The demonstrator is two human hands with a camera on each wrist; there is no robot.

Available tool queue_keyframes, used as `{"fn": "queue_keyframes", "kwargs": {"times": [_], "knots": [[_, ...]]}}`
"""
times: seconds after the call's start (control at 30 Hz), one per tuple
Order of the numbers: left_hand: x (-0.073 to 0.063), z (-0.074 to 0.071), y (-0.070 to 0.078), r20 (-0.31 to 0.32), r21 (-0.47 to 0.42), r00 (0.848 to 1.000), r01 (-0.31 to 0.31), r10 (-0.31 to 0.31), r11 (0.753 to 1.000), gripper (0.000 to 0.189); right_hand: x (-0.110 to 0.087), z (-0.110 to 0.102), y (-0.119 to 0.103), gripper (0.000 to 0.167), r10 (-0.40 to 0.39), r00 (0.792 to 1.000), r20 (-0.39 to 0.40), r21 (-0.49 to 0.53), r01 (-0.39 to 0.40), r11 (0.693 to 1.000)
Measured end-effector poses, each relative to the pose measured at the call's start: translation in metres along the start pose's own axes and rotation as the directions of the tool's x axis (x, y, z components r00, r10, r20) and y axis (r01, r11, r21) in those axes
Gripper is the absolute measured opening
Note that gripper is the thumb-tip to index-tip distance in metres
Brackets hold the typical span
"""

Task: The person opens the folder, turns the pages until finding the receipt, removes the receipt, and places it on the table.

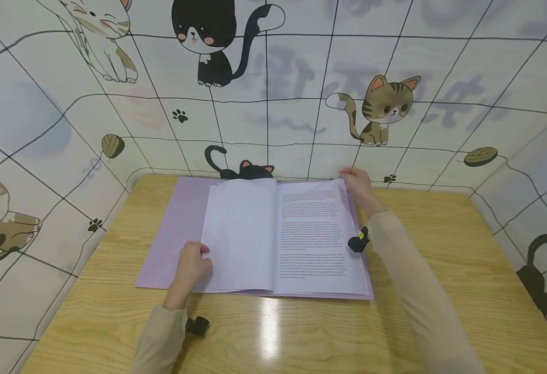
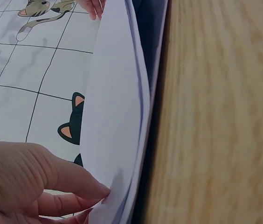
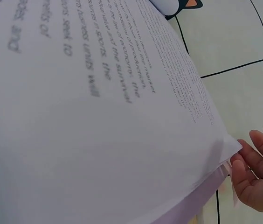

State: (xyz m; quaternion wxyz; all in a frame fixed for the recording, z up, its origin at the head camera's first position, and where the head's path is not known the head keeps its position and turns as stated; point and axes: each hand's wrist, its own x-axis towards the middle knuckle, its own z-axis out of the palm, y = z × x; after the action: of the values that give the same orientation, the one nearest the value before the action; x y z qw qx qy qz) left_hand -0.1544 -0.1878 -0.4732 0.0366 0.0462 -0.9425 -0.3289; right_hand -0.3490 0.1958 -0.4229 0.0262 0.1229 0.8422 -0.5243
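- Head view: An open booklet of white paper sheets point(image 1: 266, 249) in a smooth lilac cover point(image 1: 171, 236) lies on a yellowish wood-grain tabletop point(image 1: 236, 332), spread between a person's two hands. The left hand point(image 1: 192, 267), fingers curled, is at the outer edge of the blank white left-hand page point(image 1: 241, 234); the right hand point(image 1: 359, 188) holds the far outer corner of the white right-hand page filled with dark print point(image 1: 313, 236).

- Left wrist view: The thumb rests on the blank page's edge with fingers curled behind it, a pinch by all appearances. Ahead of that hand, the sheets bow and part from one another and from the cover.

- Right wrist view: Thumb and fingertips meet on the corner of the printed page, which narrows to a point in their hold. The lilac cover shows beneath the sheet, just beside the hand.

- The pages look light, limp and easily creased, smooth enough to slip or cling together; the cover looks stiffer. The corner under the right hand seems the surest hold for a single sheet, while the left hand's edge calls for light pressure, since a hard pull could tear paper near the fold.
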Motion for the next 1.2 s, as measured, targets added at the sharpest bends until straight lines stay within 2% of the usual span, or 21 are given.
{"fn": "queue_keyframes", "kwargs": {"times": [0.2,0.7,0.97,1.2], "knots": [[-0.001,0.001,0.001,-0.029,0.010,0.999,-0.027,0.027,1.000,0.017,0.001,-0.003,0.002,0.037,-0.010,1.000,0.029,0.007,0.010,1.000],[-0.002,0.002,-0.002,-0.020,0.016,1.000,-0.023,0.023,1.000,0.013,-0.006,-0.010,0.007,0.039,0.038,0.996,0.087,0.033,-0.041,0.999],[-0.002,0.003,-0.005,-0.042,-0.003,0.998,-0.047,0.046,0.999,0.013,-0.015,-0.017,0.009,0.042,0.047,0.983,0.176,0.099,-0.066,0.993],[-0.002,0.002,-0.006,-0.037,-0.018,0.999,-0.040,0.039,0.999,0.012,-0.025,-0.021,0.010,0.044,0.009,0.965,0.262,0.186,-0.060,0.981]]}}
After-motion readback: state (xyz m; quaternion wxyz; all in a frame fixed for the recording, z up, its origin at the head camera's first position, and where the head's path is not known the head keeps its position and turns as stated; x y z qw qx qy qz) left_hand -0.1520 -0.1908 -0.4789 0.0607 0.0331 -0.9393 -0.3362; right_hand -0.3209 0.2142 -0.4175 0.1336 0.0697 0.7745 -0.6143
